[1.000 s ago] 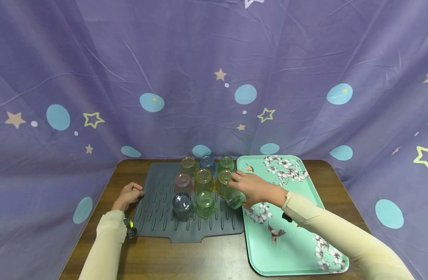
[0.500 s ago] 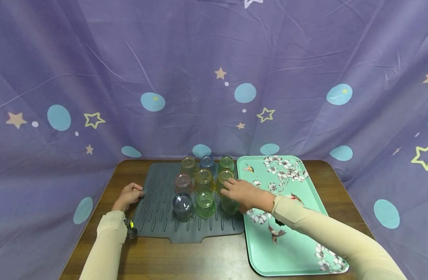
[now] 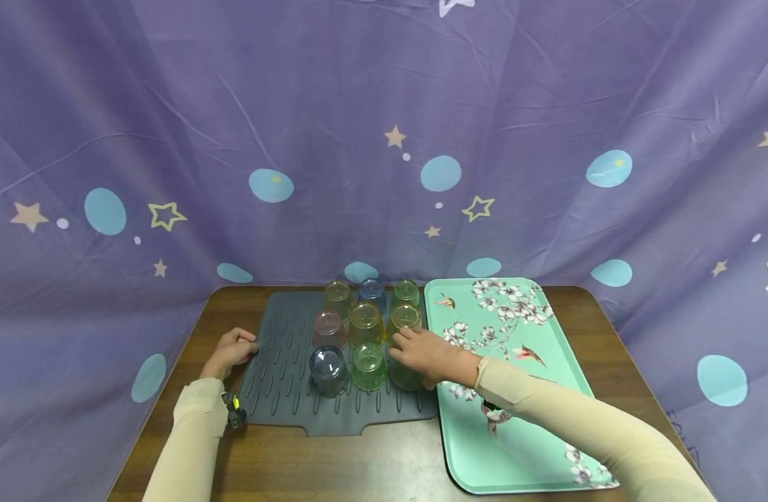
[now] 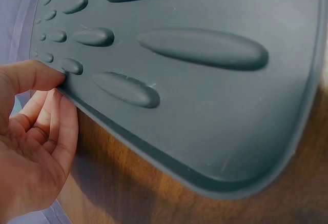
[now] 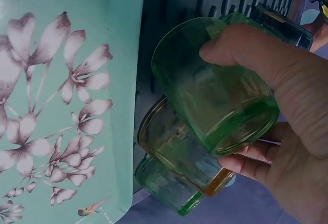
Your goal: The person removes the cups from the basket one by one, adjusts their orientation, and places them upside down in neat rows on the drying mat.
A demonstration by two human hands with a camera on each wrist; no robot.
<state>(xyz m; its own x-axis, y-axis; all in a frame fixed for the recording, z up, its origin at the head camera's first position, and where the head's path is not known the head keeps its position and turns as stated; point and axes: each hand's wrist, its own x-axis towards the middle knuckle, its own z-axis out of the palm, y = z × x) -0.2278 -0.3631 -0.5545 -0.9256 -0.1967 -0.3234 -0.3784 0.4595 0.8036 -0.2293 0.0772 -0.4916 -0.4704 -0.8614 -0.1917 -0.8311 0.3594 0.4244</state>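
My left hand pinches the left edge of a dark grey ribbed drying mat; in the left wrist view the thumb lies on top and the fingers curl beneath. At the mat's right side, my right hand grips a green drinking glass, thumb on one side and fingers round the other. It is upside down, base up, at the front right of the group. Right behind it stands an amber glass. To its left are another green glass and a dark blue one.
More upturned glasses stand on the mat: a pink one, a yellow one and a back row with a blue glass. A mint floral tray lies right of the mat on the wooden table. A purple curtain hangs behind.
My right hand has moved left and a little down with the green glass, which has gone from tilted to straight beside the other front glasses. The left hand has stayed put.
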